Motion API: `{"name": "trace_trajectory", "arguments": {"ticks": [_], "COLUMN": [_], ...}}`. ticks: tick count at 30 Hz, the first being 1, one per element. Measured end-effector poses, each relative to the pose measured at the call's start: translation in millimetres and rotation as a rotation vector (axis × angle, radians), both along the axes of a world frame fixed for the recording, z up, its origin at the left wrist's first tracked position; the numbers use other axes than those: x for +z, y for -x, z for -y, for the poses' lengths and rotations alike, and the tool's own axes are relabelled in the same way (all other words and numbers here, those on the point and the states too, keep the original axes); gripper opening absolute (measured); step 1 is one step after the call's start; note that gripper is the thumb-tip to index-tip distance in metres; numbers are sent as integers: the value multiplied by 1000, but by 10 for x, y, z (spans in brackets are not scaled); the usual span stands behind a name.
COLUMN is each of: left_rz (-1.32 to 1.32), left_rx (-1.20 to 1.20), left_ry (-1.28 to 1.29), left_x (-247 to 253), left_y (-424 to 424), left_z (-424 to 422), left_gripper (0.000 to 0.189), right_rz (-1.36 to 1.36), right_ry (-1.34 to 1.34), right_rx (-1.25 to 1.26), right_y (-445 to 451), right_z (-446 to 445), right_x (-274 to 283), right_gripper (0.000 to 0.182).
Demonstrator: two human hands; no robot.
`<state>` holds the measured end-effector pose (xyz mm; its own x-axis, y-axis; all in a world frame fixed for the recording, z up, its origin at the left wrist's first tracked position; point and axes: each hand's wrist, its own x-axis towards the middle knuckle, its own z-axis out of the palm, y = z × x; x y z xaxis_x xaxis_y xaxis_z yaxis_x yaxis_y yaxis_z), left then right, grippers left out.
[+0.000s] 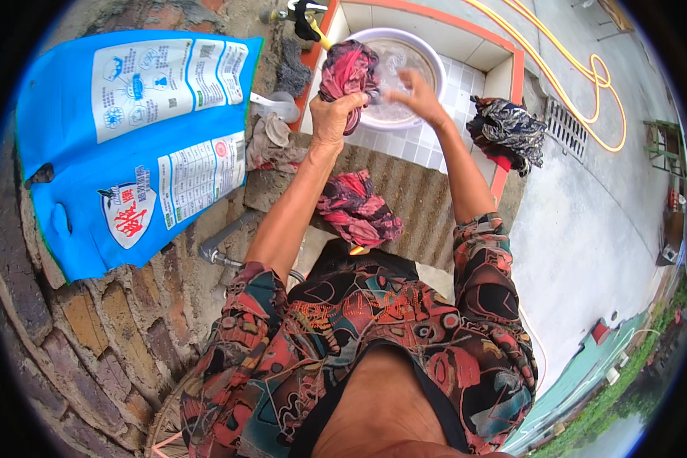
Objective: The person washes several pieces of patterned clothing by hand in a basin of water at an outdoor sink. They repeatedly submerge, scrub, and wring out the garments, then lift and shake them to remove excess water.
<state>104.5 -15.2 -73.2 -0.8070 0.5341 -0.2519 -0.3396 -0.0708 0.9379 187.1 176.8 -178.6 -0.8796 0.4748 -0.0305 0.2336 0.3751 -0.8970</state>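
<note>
A bunched, wet red-and-black patterned cloth [348, 66] is gripped in my left hand [333, 117] at the left rim of a pale lavender plastic basin [438, 68]. Cloudy, sudsy water [389, 106] fills the basin. My right hand [417, 98], slightly blurred, is over the water with its fingers apart and nothing in them. Closer to my body, another crumpled cloth [362, 210] of similar red and black pattern lies on a ribbed washing slab [421, 197]. The basin stands in a tiled wash trough [455, 86].
A yellow tap spout [322, 37] is at the trough's back left. On its right edge hangs a black-and-white cloth [508, 134]. A white ladle [277, 106] and rags [269, 146] lie left, beside a large blue bag [131, 149]. A yellow hose [592, 114] and drain grate [567, 127] are right.
</note>
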Motion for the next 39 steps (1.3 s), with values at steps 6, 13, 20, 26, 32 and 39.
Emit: {"name": "trace_trajectory", "arguments": {"ticks": [6, 13, 20, 26, 32, 39], "left_rz": [40, 68, 77, 141, 191, 223], "left_rx": [77, 157, 182, 174, 242, 238], "left_ry": [-166, -99, -108, -89, -80, -81], "left_x": [548, 543, 526, 555, 519, 553], "left_y": [106, 147, 186, 255, 290, 260], "left_z": [169, 453, 449, 499, 532, 527], "left_gripper": [14, 15, 13, 13, 13, 15], "right_rz": [590, 384, 327, 247, 254, 138], "right_ry": [-898, -796, -703, -613, -414, -93], "right_rx": [470, 606, 460, 386, 398, 164], "right_y": [-111, -6, -38, 33, -11, -238], "right_z": [445, 394, 182, -4, -170, -393], "right_x": [-902, -674, 72, 304, 583, 584], "right_gripper": [27, 10, 17, 28, 29, 28]}}
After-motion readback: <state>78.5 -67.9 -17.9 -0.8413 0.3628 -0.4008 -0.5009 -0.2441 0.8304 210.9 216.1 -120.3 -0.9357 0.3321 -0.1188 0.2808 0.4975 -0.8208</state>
